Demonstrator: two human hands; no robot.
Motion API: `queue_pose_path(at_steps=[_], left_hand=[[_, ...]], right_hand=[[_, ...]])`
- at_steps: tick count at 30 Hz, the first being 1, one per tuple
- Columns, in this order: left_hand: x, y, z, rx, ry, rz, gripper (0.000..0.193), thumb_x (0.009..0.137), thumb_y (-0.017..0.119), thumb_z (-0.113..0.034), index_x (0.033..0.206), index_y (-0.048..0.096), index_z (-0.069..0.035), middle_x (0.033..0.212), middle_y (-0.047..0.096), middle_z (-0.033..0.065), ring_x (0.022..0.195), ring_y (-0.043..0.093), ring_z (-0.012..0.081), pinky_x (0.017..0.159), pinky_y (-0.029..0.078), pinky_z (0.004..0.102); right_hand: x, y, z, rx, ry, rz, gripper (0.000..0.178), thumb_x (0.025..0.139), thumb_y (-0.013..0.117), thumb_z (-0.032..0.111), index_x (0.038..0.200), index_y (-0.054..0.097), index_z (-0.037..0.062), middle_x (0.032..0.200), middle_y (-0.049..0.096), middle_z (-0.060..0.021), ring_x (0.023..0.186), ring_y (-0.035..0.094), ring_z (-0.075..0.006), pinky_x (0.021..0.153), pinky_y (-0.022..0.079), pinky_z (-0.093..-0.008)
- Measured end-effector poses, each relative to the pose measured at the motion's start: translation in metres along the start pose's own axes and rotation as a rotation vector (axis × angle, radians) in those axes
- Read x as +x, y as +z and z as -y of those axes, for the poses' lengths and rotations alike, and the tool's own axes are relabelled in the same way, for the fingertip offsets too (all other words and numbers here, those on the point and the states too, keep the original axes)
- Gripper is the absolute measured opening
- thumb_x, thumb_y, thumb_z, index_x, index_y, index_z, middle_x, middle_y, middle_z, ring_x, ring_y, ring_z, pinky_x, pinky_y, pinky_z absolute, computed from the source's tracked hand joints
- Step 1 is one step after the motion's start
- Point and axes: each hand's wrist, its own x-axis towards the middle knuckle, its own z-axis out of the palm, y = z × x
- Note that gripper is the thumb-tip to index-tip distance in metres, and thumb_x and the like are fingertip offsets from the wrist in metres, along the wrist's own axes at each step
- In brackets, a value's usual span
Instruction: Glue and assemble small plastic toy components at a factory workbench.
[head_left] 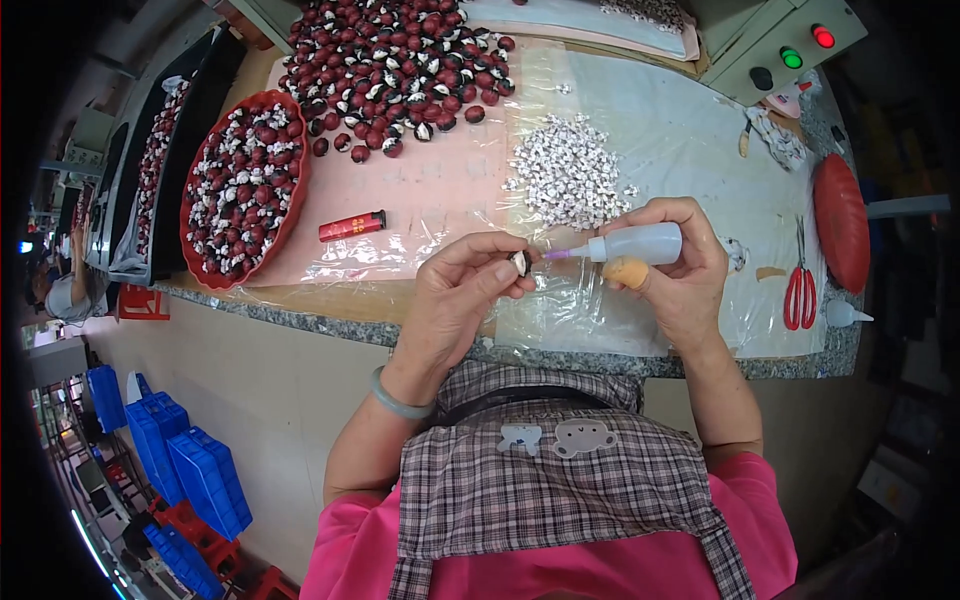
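Left hand (455,288) grip pinches small black-and-white piece (520,264) above bench (600,359). Right hand (688,268) grip wraps squeeze bottle (645,242), purple nozzle (560,253) just beside piece. Best: hold piece still, squeeze lightly, avoid excess.

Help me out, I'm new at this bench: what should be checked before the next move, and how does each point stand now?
1. Small dark-and-white piece gripped in the left hand's fingers: ok.
2. Squeeze bottle held in the right hand: ok.
3. Purple nozzle aimed toward the piece: ok.
4. Nozzle tip touching the piece: cannot tell.
5. Pile of white bits on the table just beyond the hands: ok.
6. Red-handled scissors lying apart from both hands: ok.
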Motion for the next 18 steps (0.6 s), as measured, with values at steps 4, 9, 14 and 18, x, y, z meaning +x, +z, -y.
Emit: queue_pose_path(at_steps=[4, 9, 14, 18], left_hand=[[0.0014, 0.0008, 0.0017, 0.089, 0.020, 0.007, 0.021, 0.090, 0.058, -0.001, 0.111, 0.060, 0.004, 0.105, 0.065, 0.0124, 0.085, 0.064, 0.0149, 0.078, 0.052, 0.0256], [0.0006, -0.0002, 0.0037, 0.129, 0.020, 0.000, 0.021, 0.090, 0.058, 0.000, 0.111, 0.060, 0.004, 0.104, 0.065, 0.0111, 0.085, 0.064, 0.0143, 0.078, 0.052, 0.0253], [0.0009, 0.0001, 0.0027, 0.154, 0.012, -0.008, 0.021, 0.089, 0.059, 0.000, 0.110, 0.061, 0.003, 0.102, 0.065, 0.0096, 0.085, 0.065, 0.0138, 0.078, 0.053, 0.0247], [0.0013, 0.0010, 0.0023, 0.156, 0.010, -0.006, 0.021, 0.089, 0.060, -0.001, 0.110, 0.061, 0.003, 0.099, 0.066, 0.0090, 0.084, 0.065, 0.0134, 0.077, 0.053, 0.0244]], right_hand=[[-0.0071, -0.0013, -0.0020, -0.147, -0.091, 0.034, 0.038, 0.082, 0.070, 0.004, 0.114, 0.050, -0.0011, 0.099, 0.064, -0.0160, 0.074, 0.062, -0.0132, 0.061, 0.051, -0.0225], [-0.0100, 0.0006, 0.0020, -0.251, -0.148, -0.017, 0.045, 0.083, 0.071, 0.012, 0.122, 0.054, -0.0006, 0.093, 0.069, -0.0129, 0.088, 0.067, -0.0174, 0.077, 0.053, -0.0283], [-0.0094, -0.0018, 0.0024, -0.330, -0.192, 0.051, 0.046, 0.090, 0.063, 0.017, 0.127, 0.047, -0.0041, 0.095, 0.065, -0.0148, 0.070, 0.059, -0.0111, 0.059, 0.049, -0.0224], [-0.0092, 0.0024, 0.0050, -0.336, -0.192, -0.020, 0.043, 0.083, 0.070, 0.012, 0.121, 0.055, -0.0023, 0.091, 0.069, -0.0137, 0.084, 0.069, -0.0196, 0.074, 0.053, -0.0283]])
